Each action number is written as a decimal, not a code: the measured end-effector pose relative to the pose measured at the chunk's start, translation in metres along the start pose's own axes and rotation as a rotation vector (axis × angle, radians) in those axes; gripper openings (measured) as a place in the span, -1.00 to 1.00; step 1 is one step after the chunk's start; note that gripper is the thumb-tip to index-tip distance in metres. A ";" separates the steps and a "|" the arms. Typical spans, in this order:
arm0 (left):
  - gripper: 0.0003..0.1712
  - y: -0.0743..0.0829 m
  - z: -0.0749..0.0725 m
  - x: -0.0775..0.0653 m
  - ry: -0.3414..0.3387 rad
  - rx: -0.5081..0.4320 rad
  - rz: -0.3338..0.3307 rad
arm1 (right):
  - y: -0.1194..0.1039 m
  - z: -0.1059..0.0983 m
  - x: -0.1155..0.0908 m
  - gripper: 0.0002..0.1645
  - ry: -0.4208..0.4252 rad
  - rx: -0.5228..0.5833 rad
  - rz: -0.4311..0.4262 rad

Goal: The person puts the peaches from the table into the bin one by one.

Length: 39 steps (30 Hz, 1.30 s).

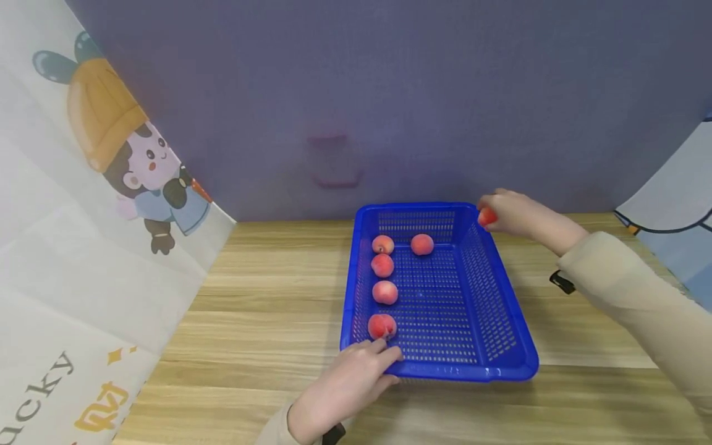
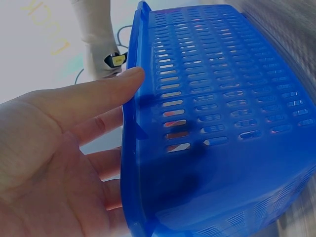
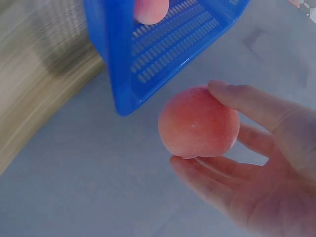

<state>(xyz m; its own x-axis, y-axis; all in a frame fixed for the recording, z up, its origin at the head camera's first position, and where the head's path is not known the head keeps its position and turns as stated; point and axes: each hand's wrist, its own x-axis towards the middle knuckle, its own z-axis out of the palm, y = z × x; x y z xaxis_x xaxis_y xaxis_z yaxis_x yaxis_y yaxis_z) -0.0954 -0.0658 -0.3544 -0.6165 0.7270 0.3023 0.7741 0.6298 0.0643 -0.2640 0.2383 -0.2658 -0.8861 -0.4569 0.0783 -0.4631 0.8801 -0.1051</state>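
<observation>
A blue plastic basket (image 1: 445, 371) with slotted walls sits on the wooden table. My left hand (image 1: 355, 378) grips its near rim at the left corner. In the left wrist view the thumb (image 2: 111, 91) lies on the rim's outer side, with the other fingers behind it. Over the far right corner of the basket, my right hand (image 1: 514, 213) holds a reddish peach (image 3: 197, 123) between thumb and fingers. Inside the basket, several peaches (image 1: 385, 292) form a column along the left wall. Another peach (image 1: 422, 244) lies near the far wall, right of that column.
A grey-blue panel (image 1: 334, 74) rises behind the table (image 1: 267, 296), close to the basket's far edge. On the left stands a white sheet (image 1: 55, 259) printed with a cartoon figure. A pale printed sheet (image 1: 678, 185) is at the far right.
</observation>
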 end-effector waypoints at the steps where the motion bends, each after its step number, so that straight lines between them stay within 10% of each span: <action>1: -0.75 0.000 0.000 0.000 0.000 -0.003 0.000 | -0.002 0.001 0.002 -0.64 -0.003 0.000 -0.001; 39: -0.75 -0.003 -0.001 0.000 0.001 0.000 0.013 | -0.052 0.050 0.053 -0.68 -0.138 0.090 -0.012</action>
<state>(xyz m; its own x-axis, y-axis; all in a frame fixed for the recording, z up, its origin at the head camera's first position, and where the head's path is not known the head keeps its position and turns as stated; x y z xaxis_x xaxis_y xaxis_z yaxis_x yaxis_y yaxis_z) -0.0980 -0.0682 -0.3535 -0.6064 0.7348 0.3039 0.7820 0.6203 0.0606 -0.2883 0.1616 -0.3058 -0.8720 -0.4862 -0.0567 -0.4681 0.8622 -0.1938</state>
